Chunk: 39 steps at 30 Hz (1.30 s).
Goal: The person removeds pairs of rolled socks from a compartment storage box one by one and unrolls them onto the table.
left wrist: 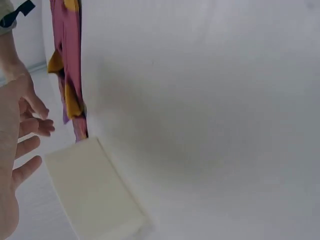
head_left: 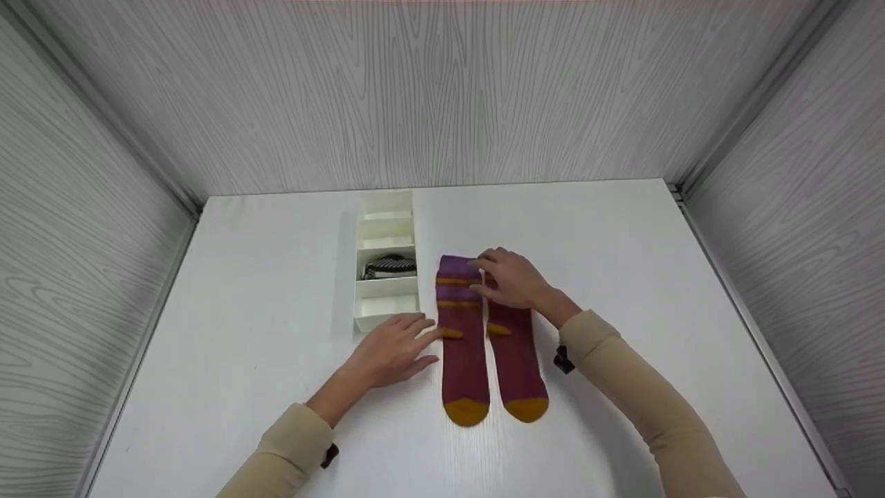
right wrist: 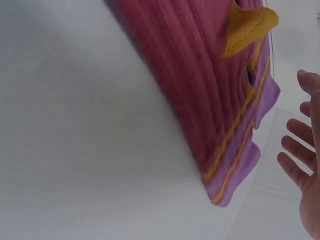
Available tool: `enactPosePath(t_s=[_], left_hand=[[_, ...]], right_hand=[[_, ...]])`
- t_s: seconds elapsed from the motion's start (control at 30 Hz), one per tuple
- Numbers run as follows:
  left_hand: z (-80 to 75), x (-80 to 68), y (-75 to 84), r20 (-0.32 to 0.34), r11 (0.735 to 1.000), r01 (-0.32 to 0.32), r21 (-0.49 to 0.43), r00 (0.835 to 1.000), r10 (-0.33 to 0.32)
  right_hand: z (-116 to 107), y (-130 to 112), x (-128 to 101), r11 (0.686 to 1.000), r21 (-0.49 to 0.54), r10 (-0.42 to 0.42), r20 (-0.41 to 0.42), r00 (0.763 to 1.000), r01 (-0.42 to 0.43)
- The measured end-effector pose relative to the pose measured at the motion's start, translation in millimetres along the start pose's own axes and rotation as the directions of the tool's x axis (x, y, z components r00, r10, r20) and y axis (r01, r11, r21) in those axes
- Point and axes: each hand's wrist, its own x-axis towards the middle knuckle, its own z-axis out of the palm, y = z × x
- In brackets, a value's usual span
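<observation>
Two maroon socks with purple cuffs, yellow stripes, and yellow heels and toes lie flat side by side on the white table, the left sock [head_left: 463, 346] beside the right sock [head_left: 517, 360]. My right hand [head_left: 508, 280] is over the right sock's cuff with its fingers spread and relaxed; in the right wrist view this hand [right wrist: 302, 155] is just off the socks [right wrist: 210, 95] and grips nothing. My left hand [head_left: 395, 346] lies flat on the table, its fingertips at the left sock's heel edge. The left wrist view shows the left hand [left wrist: 20, 145] beside the socks [left wrist: 67, 75].
A long white divider box [head_left: 386, 304] [left wrist: 92, 192] stands just left of the socks, with several compartments. One middle compartment holds a rolled black-and-white striped sock [head_left: 389, 266]. Grey wood-grain walls enclose the white table [head_left: 657, 277] on three sides.
</observation>
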Motion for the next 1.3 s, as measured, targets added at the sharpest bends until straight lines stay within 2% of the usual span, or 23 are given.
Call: enactPosePath(t_s=[0.2, 0.5, 0.7, 0.83, 0.97, 1.3], left_hand=[[-9.4, -15.3, -32.3, -0.005, 0.993, 0.119, -0.006, 0.993, -0.119], [-11.7, -28.2, -62.1, -0.011, 0.961, 0.278, -0.006, 0.961, -0.278], [-8.0, -29.6, -70.2, 0.070, 0.917, 0.400, 0.000, 0.914, -0.399], [-1.9, -30.7, -72.8, 0.125, 0.891, 0.454, 0.011, 0.884, -0.451], [3.8, -32.9, -74.8, 0.148, 0.869, 0.494, 0.010, 0.859, -0.490], [10.6, -37.7, -82.1, 0.172, 0.845, 0.534, -0.021, 0.835, -0.523]], right_hand=[[-2, -20, 14, 1.000, 0.012, -0.003, 0.026, 1.000, 0.002], [-4, -41, 40, 0.995, -0.029, -0.097, 0.044, 0.994, 0.098], [-7, -55, 57, 0.990, -0.071, -0.115, 0.073, 0.991, 0.120], [-8, -61, 68, 0.982, -0.106, -0.150, 0.082, 0.985, 0.159], [-8, -66, 78, 0.972, -0.151, -0.167, 0.089, 0.982, 0.179], [-10, -76, 97, 0.953, -0.230, -0.158, 0.174, 0.972, 0.196]])
